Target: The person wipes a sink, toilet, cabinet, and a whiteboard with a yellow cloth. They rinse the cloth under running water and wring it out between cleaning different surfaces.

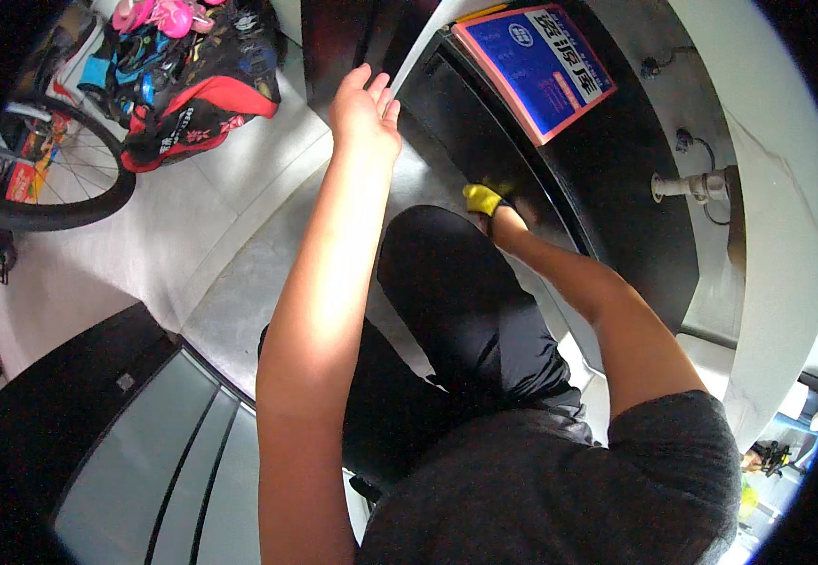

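Observation:
My left hand point(364, 113) is stretched out ahead with the palm up and the fingers apart, holding nothing. It is nearest to a dark reddish panel point(335, 42) and a pale edge beside it. At the front of a black cabinet point(635, 233), my right hand point(485, 200) is low down and mostly covered by something yellow with a dark band. Whether that is a glove or a cloth cannot be told. A thick book point(532, 70) with a blue cover and pink edges lies on the cabinet top, bearing large writing.
At the upper left are a bicycle wheel point(123, 191) and a black-and-red bag point(197, 123) with pink items point(172, 18) above it. A white pipe fitting point(684, 187) and cables are at the right. A grey glass-like panel point(148, 438) fills the lower left.

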The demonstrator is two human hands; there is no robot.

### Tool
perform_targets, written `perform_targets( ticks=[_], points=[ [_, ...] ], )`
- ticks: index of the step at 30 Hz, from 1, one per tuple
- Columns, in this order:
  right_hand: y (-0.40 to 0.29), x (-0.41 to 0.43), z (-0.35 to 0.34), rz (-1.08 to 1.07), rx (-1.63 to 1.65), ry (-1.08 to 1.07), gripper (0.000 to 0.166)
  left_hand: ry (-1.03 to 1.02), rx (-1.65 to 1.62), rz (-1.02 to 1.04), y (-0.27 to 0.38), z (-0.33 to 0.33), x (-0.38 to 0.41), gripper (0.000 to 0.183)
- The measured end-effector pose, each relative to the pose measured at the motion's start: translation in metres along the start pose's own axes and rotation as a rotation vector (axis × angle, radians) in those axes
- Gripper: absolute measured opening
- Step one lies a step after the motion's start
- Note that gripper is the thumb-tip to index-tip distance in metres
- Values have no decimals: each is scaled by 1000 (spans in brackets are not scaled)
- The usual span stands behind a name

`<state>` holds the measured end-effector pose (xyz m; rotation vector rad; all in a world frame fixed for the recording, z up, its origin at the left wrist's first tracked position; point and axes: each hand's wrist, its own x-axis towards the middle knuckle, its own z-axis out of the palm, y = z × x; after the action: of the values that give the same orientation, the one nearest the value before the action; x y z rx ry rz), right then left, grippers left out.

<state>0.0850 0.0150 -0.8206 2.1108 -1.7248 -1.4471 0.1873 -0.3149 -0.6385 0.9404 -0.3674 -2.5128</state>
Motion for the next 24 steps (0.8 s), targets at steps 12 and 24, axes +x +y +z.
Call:
perform_targets(
  ticks=[12,24],
  points=[
    [140,132,-77,281,357,264,22,53,-126,19,-12,0,-22,59],
    [14,-156,-42,-37,374,-432,19,400,-484,-84,-85,-52,-156,50]
  ],
)
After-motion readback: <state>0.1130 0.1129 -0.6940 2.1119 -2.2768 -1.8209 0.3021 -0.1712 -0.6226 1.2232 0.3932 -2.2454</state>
